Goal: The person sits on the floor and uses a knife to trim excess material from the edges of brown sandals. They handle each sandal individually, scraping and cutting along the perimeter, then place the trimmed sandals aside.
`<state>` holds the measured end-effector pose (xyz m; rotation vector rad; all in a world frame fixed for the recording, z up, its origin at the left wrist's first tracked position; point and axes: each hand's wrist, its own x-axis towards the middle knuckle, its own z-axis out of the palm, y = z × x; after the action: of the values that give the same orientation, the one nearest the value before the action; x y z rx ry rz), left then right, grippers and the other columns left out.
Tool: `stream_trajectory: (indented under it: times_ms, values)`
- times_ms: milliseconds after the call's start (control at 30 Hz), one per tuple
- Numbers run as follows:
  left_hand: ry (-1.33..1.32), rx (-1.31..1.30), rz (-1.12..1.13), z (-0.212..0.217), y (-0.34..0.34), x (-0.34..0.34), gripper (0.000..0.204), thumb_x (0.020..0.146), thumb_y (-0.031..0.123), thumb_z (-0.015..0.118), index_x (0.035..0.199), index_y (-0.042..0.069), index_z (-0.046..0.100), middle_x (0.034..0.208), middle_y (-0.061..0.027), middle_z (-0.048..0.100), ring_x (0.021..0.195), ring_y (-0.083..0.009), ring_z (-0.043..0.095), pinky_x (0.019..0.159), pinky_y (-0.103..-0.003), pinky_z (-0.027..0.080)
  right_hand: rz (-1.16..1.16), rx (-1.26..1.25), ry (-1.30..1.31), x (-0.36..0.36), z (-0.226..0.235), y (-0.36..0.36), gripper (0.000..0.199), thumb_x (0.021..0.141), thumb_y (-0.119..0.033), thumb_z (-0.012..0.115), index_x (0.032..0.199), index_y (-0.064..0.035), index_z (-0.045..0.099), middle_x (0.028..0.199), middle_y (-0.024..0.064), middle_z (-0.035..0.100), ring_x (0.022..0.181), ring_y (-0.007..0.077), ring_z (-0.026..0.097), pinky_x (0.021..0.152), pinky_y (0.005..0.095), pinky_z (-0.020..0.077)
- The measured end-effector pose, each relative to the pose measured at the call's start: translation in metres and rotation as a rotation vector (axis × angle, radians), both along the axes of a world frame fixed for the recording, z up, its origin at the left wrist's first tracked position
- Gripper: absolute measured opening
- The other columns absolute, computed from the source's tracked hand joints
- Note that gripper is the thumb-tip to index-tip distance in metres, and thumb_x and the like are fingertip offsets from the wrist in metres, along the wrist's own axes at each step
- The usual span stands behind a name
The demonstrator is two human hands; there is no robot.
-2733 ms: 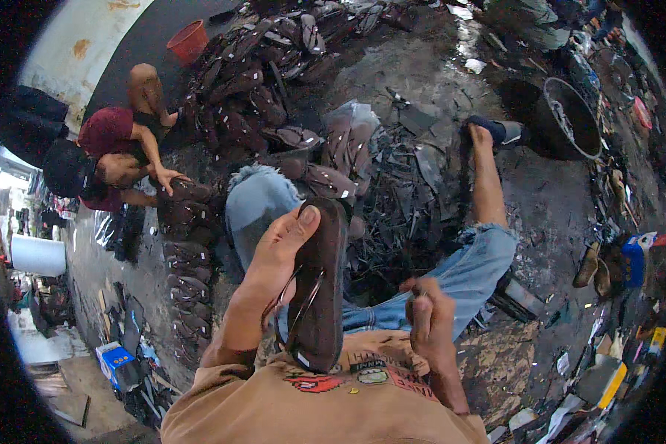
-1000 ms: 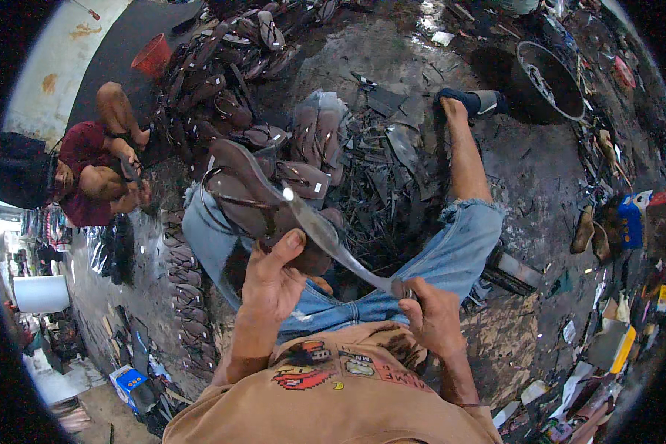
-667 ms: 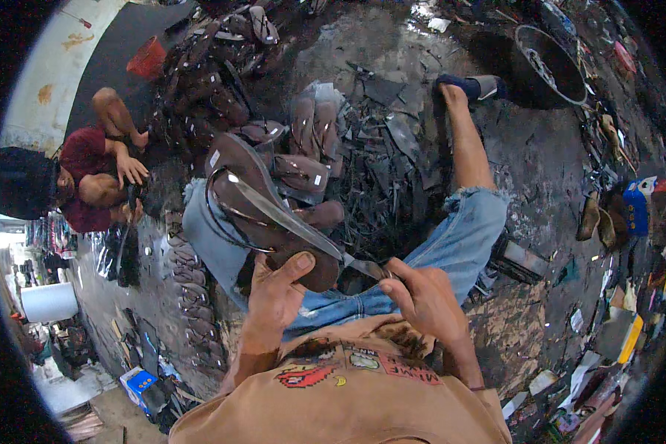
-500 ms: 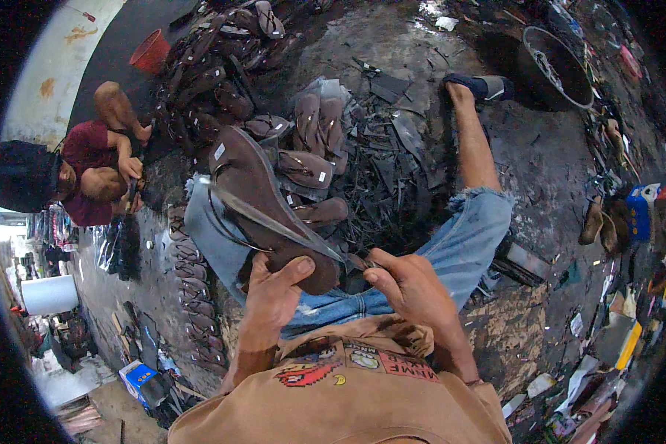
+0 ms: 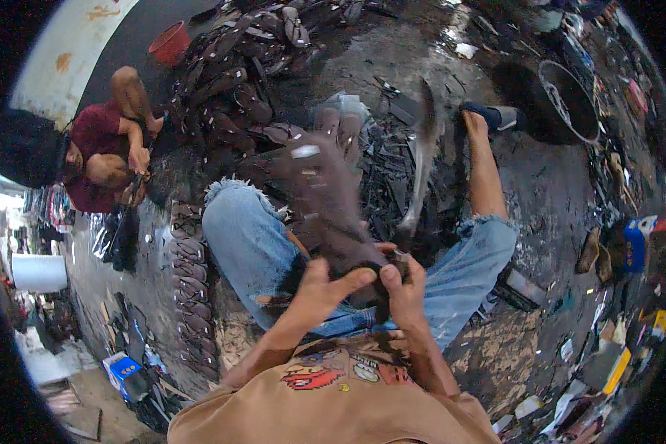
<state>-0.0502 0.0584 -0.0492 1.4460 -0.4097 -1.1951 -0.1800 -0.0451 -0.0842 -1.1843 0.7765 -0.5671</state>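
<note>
A brown sandal [image 5: 325, 200], smeared by motion, is held over my lap with a white label toward its far end. My left hand [image 5: 320, 292] is closed round the sandal's near end, thumb on top. My right hand [image 5: 407, 288] grips a long curved knife [image 5: 422, 152], its blade pointing away from me, to the right of the sandal and apart from it. The right thumb also reaches the near end of the sandal. The knife's handle is mostly hidden in my fingers. Dark offcuts [image 5: 388, 177] lie heaped between my legs.
Brown sandals [image 5: 229, 81] are piled at the far left, and a row of them [image 5: 192, 288] runs beside my left leg. A person [image 5: 100, 159] in dark red sits at left near a red bucket [image 5: 170, 44]. A round tub [image 5: 570, 100] stands far right.
The knife has swung from along the sandal's edge to pointing away on the right. The sandal has turned, and both hands have come together at its near end.
</note>
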Motion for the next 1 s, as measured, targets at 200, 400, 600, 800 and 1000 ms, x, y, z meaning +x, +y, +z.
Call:
stream_trajectory:
  times_ms: [200, 400, 600, 800, 1000]
  values:
    - [0.186, -0.238, -0.309, 0.068, 0.038, 0.091, 0.075, 0.094, 0.043, 0.065, 0.149, 0.001, 0.036, 0.128, -0.0252, 0.059, 0.111, -0.0315, 0.066, 0.086, -0.041, 0.059, 0.035, -0.13, 0.561, -0.085, -0.014, -0.09, 0.022, 0.087, -0.02, 0.077, 0.093, 0.0008, 0.072, 0.08, 0.0027, 0.07, 0.071, 0.0099, 0.062, 0.064, 0.0262, 0.0492]
    - [-1.214, 0.128, 0.228, -0.051, 0.034, 0.32, 0.07, 0.08, 0.014, 0.068, 0.145, 0.005, 0.044, 0.132, -0.0207, 0.059, 0.119, -0.0349, 0.06, 0.101, -0.046, 0.05, 0.111, -0.33, 0.215, 0.015, 0.055, -0.141, 0.039, 0.097, -0.025, 0.064, 0.127, -0.0013, 0.057, 0.102, 0.0134, 0.071, 0.069, 0.01, 0.062, 0.057, 0.0234, 0.0481]
    - [-1.655, 0.514, -0.274, -0.155, 0.01, 0.318, 0.054, 0.072, 0.0, 0.068, 0.124, 0.013, 0.061, 0.115, -0.0172, 0.06, 0.111, -0.0359, 0.06, 0.096, -0.047, 0.049, 0.061, 0.039, -0.289, 0.053, 0.101, -0.112, 0.041, 0.103, -0.032, 0.056, 0.133, -0.0043, 0.054, 0.104, 0.0153, 0.072, 0.059, 0.009, 0.058, 0.052, 0.0193, 0.046]
    - [-1.77, 0.059, -0.296, -0.01, -0.034, 0.306, 0.024, 0.067, 0.001, 0.071, 0.089, 0.01, 0.07, 0.084, -0.009, 0.058, 0.088, -0.0307, 0.061, 0.077, -0.043, 0.045, -0.023, 0.034, 0.14, 0.004, -0.005, -0.089, 0.034, 0.097, -0.025, 0.067, 0.125, -0.005, 0.063, 0.101, 0.0093, 0.073, 0.065, 0.0052, 0.057, 0.057, 0.0206, 0.0461]
    - [-1.986, -0.477, -0.26, 0.12, -0.08, 0.201, 0.025, 0.057, -0.003, 0.069, 0.077, 0.012, 0.069, 0.078, -0.0043, 0.051, 0.079, -0.0273, 0.052, 0.071, -0.041, 0.041, 0.11, 0.067, -0.245, 0.022, 0.044, -0.088, 0.044, 0.088, -0.023, 0.078, 0.124, -0.0018, 0.065, 0.104, 0.0036, 0.072, 0.091, 0.011, 0.064, 0.08, 0.027, 0.0511]
